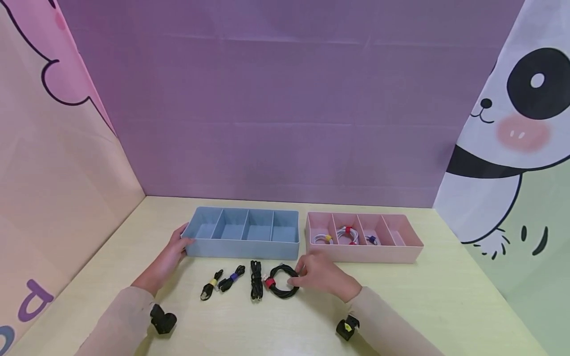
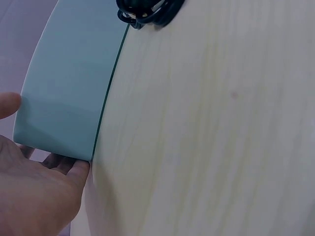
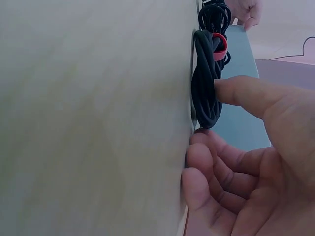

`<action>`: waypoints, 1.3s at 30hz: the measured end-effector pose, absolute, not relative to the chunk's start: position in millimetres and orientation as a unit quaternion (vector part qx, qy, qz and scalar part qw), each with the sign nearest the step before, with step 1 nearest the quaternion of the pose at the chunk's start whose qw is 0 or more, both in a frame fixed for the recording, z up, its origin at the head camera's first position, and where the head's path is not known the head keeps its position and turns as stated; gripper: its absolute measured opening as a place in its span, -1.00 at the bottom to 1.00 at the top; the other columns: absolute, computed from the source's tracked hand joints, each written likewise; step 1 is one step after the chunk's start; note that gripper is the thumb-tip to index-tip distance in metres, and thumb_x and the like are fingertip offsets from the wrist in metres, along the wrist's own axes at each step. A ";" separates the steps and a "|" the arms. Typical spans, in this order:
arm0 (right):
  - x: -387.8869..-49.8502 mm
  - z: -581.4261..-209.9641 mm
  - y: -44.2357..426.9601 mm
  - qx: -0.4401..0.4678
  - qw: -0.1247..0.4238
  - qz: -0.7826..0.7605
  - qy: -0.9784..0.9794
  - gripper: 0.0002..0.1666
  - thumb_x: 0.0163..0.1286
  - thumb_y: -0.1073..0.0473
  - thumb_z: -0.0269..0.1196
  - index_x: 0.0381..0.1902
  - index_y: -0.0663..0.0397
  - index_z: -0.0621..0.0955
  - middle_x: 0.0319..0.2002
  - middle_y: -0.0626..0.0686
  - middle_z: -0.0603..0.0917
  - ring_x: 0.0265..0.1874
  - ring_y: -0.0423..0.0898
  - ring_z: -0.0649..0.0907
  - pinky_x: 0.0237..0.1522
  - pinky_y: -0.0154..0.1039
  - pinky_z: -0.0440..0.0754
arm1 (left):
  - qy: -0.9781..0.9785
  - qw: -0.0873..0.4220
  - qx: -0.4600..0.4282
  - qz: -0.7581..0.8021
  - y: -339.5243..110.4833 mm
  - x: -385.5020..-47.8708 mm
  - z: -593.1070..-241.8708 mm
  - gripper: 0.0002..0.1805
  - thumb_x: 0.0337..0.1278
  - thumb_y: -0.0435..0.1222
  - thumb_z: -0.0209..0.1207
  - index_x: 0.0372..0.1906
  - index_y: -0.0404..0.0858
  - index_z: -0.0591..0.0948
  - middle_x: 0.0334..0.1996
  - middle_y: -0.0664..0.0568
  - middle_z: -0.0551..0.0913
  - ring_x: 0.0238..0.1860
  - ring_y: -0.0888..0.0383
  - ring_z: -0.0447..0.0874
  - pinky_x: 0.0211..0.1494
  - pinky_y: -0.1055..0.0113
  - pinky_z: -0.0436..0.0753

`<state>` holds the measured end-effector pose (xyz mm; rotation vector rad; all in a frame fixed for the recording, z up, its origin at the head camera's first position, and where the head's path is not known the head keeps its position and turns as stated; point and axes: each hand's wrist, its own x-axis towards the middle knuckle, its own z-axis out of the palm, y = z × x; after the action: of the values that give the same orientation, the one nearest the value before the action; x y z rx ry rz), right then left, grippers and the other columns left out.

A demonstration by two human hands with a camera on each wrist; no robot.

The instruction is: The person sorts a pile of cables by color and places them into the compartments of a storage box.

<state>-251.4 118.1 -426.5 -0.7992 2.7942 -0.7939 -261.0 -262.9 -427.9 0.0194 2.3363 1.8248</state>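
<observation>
My left hand [image 1: 166, 259] grips the left end of a blue four-compartment box [image 1: 242, 248]; in the left wrist view the fingers [image 2: 74, 169] lie against the end wall of the box [image 2: 66, 88]. My right hand [image 1: 324, 276] holds the right side of a round black cable coil [image 1: 285, 293] with a red tie, which lies on the table. Seen from the right wrist, the thumb [image 3: 241, 92] touches the face of the coil [image 3: 203, 81] and curled fingertips rest at its edge.
Left of the coil lie a black cable bundle [image 1: 256, 281], one with a purple tie [image 1: 232, 278] and one with a yellow tie [image 1: 211, 285]. A pink divided box [image 1: 369, 254] at the right holds white cables [image 1: 348, 234]. A purple backdrop [image 1: 285, 104] stands behind.
</observation>
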 end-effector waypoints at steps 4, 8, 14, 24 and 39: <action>-252.1 -427.6 118.0 -0.272 0.065 -0.252 0.926 -0.73 0.17 -0.02 0.47 -0.50 -0.01 0.66 -0.58 -0.18 0.55 -0.49 -0.21 0.47 -0.49 -0.34 0.48 | 0.786 0.087 0.005 0.612 -262.8 -260.8 -427.8 -0.20 0.52 -0.21 -0.28 0.57 -0.22 -0.47 0.55 -0.31 -0.49 0.54 -0.31 -0.43 0.53 -0.22 -0.17; -252.4 -427.9 117.5 -0.271 0.063 -0.243 0.929 -0.76 0.19 0.05 0.42 -0.59 -0.06 0.63 -0.60 -0.18 0.52 -0.46 -0.21 0.45 -0.50 -0.34 0.45 | 0.786 0.088 0.006 0.612 -262.5 -261.0 -427.8 -0.20 0.53 -0.21 -0.28 0.57 -0.22 -0.47 0.55 -0.31 -0.50 0.54 -0.32 -0.43 0.53 -0.23 -0.17; -252.2 -426.4 116.8 -0.281 0.049 -0.264 0.922 -0.81 0.18 0.15 0.40 -0.57 -0.03 0.61 -0.61 -0.18 0.52 -0.48 -0.21 0.46 -0.53 -0.36 0.43 | 0.786 0.087 0.009 0.612 -262.3 -260.5 -427.6 -0.20 0.53 -0.21 -0.27 0.57 -0.23 -0.47 0.55 -0.31 -0.49 0.54 -0.33 -0.42 0.52 -0.23 -0.16; -255.1 -427.2 116.9 -0.290 0.066 -0.298 0.907 -0.91 0.21 0.17 0.41 -0.43 0.04 0.70 -0.57 -0.17 0.66 -0.55 -0.27 0.54 -0.53 -0.37 0.51 | 0.792 0.089 0.000 0.604 -262.2 -262.4 -426.7 -0.20 0.53 -0.20 -0.29 0.57 -0.23 -0.47 0.55 -0.31 -0.50 0.54 -0.31 -0.42 0.53 -0.21 -0.15; -258.2 -424.6 123.6 -0.298 0.056 -0.341 0.890 -0.89 0.30 0.16 0.37 -0.32 0.09 0.72 -0.60 -0.19 0.58 -0.64 -0.28 0.51 -0.60 -0.37 0.48 | 0.791 0.089 0.004 0.605 -262.3 -260.5 -426.4 -0.20 0.54 -0.19 -0.28 0.57 -0.24 -0.47 0.55 -0.31 -0.50 0.54 -0.32 -0.42 0.53 -0.22 -0.15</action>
<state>-258.2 123.6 -424.6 -0.9053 2.6991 -1.0333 -260.5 -262.3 -426.4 0.0125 2.3538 1.7993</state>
